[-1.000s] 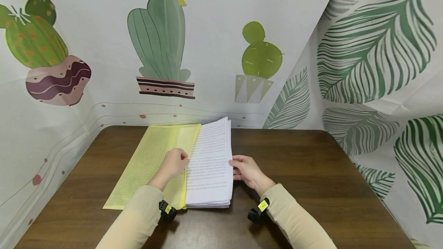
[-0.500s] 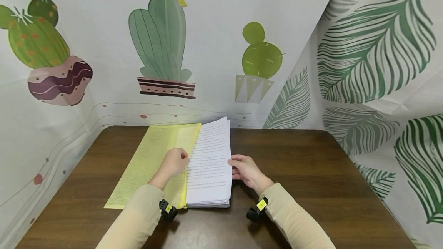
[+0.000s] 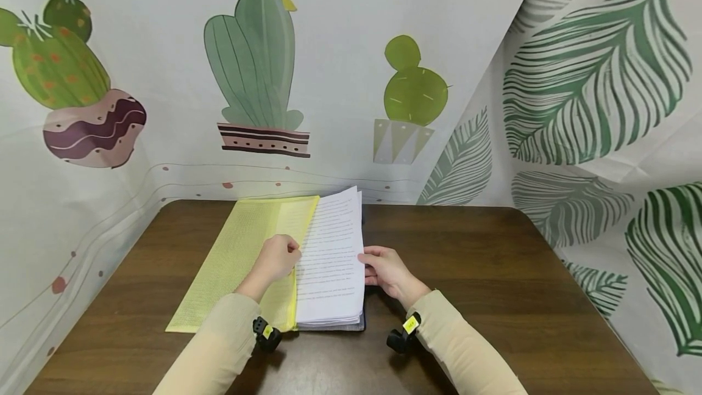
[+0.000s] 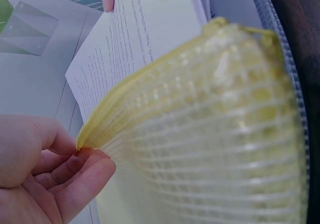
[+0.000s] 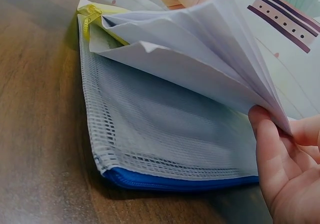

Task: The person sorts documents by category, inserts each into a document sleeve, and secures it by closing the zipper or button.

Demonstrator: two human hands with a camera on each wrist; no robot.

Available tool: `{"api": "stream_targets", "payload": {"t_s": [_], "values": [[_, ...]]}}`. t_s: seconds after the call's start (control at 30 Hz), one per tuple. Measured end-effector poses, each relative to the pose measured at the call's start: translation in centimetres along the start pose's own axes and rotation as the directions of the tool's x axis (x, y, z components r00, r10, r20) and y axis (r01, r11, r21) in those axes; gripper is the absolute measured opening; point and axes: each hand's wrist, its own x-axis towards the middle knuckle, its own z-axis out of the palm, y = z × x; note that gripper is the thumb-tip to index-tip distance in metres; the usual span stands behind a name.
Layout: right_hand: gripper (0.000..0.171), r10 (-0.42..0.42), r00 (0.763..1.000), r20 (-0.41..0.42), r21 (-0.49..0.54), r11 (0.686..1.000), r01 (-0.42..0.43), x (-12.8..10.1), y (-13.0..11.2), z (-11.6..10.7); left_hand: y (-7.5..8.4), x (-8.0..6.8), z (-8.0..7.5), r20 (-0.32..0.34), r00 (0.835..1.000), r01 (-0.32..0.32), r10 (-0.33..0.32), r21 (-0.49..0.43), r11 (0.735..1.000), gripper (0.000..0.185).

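Paper stack (image 3: 331, 261) now steeper, leftward.

Bright, even light; wrist views blur close up.

Printed lines on paper stack (image 3: 331, 261), none legible

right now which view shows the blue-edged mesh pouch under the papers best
Right wrist: the blue-edged mesh pouch lies fully exposed beneath the lifted papers. Head view shows only a dark sliver; left wrist only its grey edge.
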Motion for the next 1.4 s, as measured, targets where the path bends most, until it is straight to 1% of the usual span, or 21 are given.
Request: {"api": "stream_targets", "payload": {"t_s": [0.23, 0.57, 0.87, 1.4], "values": [[0.033, 0.002, 1.0, 0.015, 0.003, 1.0, -0.002, 0.09, -0.02, 0.23, 0.19, 0.05, 0.01, -0.001, 1.0, -0.006, 0.006, -0.008, 1.0, 0.018], [0.032, 0.006, 1.0, 0.009, -0.004, 1.0, -0.006, 0.39, 0.03, 0.49, 0.21, 0.15, 0.13, -0.011, 1.0, -0.009, 0.009, -0.003, 1.0, 0.019], [0.032, 0.006, 1.0, 0.013, -0.026, 1.0, -0.005, 0.57, 0.15, 0.59, 0.21, 0.21, 0.15, -0.013, 1.0, 0.0, 0.0, -0.012, 1.0, 0.02], [0.033, 0.02, 1.0, 0.011, -0.028, 0.999, -0.02, 0.59, 0.12, 1.02, 0.38, 0.17, 0.13, -0.009, 1.0, 0.017, -0.018, -0.006, 1.0, 0.021]]}}
